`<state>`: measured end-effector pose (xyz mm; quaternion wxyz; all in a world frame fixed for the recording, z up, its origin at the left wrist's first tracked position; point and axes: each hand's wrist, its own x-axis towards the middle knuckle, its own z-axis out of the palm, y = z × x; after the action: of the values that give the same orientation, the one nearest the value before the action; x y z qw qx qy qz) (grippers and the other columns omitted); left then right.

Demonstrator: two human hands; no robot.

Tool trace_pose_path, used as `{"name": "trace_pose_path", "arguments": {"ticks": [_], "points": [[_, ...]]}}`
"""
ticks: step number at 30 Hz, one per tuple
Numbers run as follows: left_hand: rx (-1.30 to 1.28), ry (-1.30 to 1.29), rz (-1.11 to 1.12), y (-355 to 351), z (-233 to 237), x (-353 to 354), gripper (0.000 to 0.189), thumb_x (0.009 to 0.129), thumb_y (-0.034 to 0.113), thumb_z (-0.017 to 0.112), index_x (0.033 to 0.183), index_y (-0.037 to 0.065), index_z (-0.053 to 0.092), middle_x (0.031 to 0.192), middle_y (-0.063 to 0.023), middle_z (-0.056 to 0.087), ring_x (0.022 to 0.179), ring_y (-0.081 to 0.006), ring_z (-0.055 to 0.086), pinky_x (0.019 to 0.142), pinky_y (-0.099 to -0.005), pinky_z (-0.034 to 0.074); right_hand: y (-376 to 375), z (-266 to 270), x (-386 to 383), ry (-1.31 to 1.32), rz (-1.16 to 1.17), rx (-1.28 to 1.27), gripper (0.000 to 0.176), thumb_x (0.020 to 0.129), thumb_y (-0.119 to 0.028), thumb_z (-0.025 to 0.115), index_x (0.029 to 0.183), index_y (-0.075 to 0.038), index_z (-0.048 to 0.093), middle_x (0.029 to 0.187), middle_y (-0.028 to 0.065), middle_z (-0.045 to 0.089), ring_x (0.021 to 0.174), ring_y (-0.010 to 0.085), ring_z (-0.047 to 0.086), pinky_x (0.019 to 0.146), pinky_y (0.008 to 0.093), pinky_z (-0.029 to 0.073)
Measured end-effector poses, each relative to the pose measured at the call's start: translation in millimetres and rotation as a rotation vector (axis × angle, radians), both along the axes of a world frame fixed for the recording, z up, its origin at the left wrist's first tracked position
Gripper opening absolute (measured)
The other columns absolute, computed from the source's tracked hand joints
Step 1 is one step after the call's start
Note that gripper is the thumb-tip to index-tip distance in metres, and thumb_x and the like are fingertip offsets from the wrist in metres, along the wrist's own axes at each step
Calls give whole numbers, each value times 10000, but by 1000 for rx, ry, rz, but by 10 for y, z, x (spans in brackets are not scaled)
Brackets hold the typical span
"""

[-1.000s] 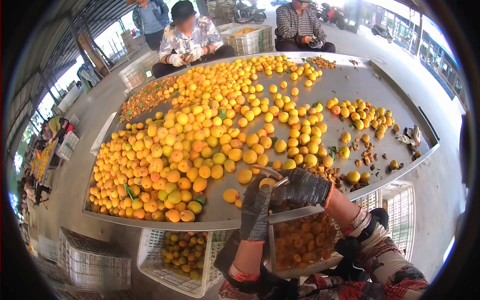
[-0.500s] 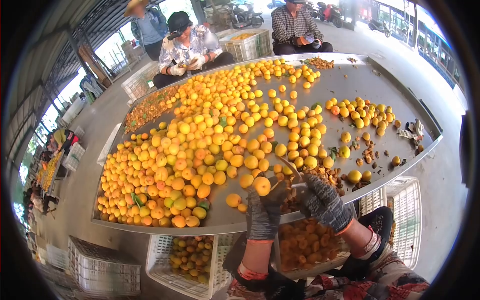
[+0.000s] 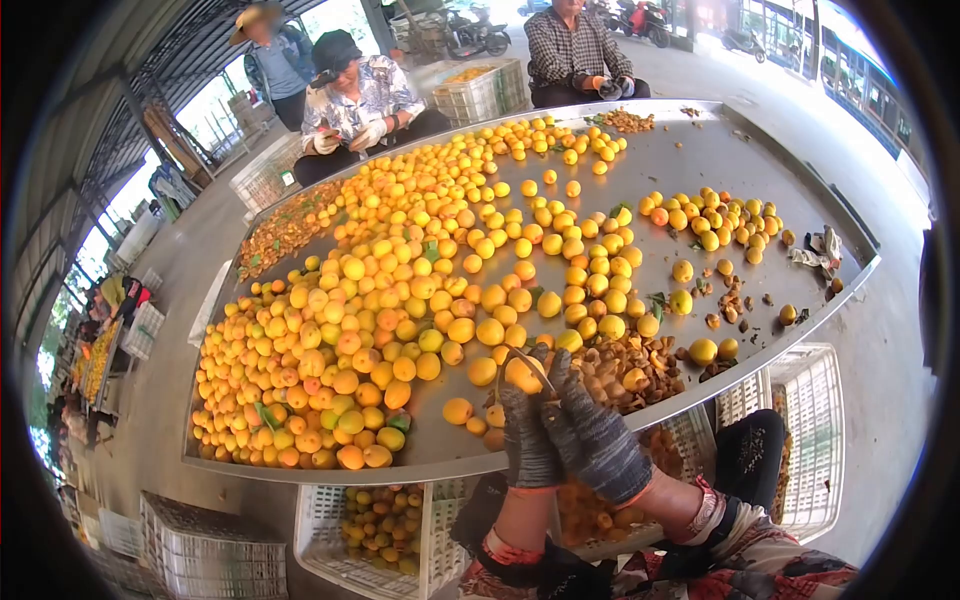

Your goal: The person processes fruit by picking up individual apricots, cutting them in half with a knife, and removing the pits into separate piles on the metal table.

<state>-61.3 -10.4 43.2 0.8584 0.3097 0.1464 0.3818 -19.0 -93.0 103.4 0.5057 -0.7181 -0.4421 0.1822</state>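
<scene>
Both hands are in dark knitted gloves and meet at the near edge of the table (image 3: pixel 700 150), a broad metal tray with a raised rim. The left hand (image 3: pixel 525 435) has its fingers wrapped round a single apricot (image 3: pixel 522 376), holding it just above the table's surface. The right hand (image 3: pixel 598 440) presses close beside the left, its fingers clenched on a small knife (image 3: pixel 528 357) whose thin curved blade arches over the top of the held fruit.

Just right of the hands lies a heap of brown pits (image 3: pixel 610 362), with a couple of whole fruits among them. A large pile of apricots (image 3: pixel 380 300) covers the left and middle of the table, and a smaller cluster (image 3: pixel 715 220) sits well apart toward the right, near a crumpled rag (image 3: pixel 820 250). Below the table's edge stand white plastic crates (image 3: pixel 330 520) holding fruit. Across the table two other people sit at work, one in a patterned shirt (image 3: pixel 360 95) and one in a checked shirt (image 3: pixel 575 45).
</scene>
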Motion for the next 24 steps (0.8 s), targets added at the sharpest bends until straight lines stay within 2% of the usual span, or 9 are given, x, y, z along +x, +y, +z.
{"name": "trace_pose_path", "arguments": {"ticks": [8,11,13,17,18,20,21,23,24], "points": [[126,-59,56,-60,258,3,712,840,537,460,1302,33,261,1289,-117,361,1167,-281,416,955,-372,386,-21,-158,19,-132,44,205,361,841,-22,521,1176,71,425,953,173,584,851,261,593,736,332,465],[-37,-65,2,-55,148,-1,673,843,518,475,1278,37,297,1256,-110,395,1136,-256,438,945,-365,392,-28,-169,109,-151,102,123,372,827,-3,529,1178,70,429,960,173,583,867,249,590,754,322,463],[152,45,127,-47,211,5,541,855,446,510,1239,87,383,1122,-59,480,963,-173,498,818,-303,446,-34,-139,150,-120,110,111,382,826,-9,533,1186,65,430,959,172,584,871,244,589,751,319,464],[281,248,187,-20,136,-63,491,855,399,538,1205,77,417,1090,-54,496,926,-157,511,770,-278,457,-115,-78,337,-12,201,74,430,817,-33,554,1218,46,422,976,176,581,877,216,591,727,319,475],[333,322,106,68,86,-108,476,855,376,548,1203,75,426,1092,-55,499,917,-153,518,753,-269,463,-134,-88,450,-14,202,75,430,817,-33,554,1218,46,422,976,176,581,877,216,591,727,319,475],[382,399,19,126,91,-169,462,854,352,557,1202,73,434,1095,-56,502,908,-149,524,736,-260,470,-159,-118,687,-826,368,226,455,801,-34,569,1229,31,428,1017,183,568,886,206,590,726,337,482],[401,358,1,132,137,-188,450,871,328,535,1208,47,435,1132,-69,493,968,-151,497,806,-275,433,-154,-3,696,-826,368,227,455,801,-34,569,1229,31,428,1017,183,568,886,206,590,726,337,482],[419,317,-18,120,160,-181,439,888,304,513,1214,21,435,1169,-82,484,1027,-152,470,876,-291,396,-171,275,628,242,368,-180,430,795,-31,576,1204,31,459,1026,176,568,886,214,594,726,344,486],[353,301,12,99,144,-156,500,873,343,526,1226,4,423,1170,-99,493,1033,-171,476,890,-294,393,-148,269,594,242,368,-180,430,795,-31,576,1204,31,459,1026,176,568,886,214,594,726,344,486]]}}
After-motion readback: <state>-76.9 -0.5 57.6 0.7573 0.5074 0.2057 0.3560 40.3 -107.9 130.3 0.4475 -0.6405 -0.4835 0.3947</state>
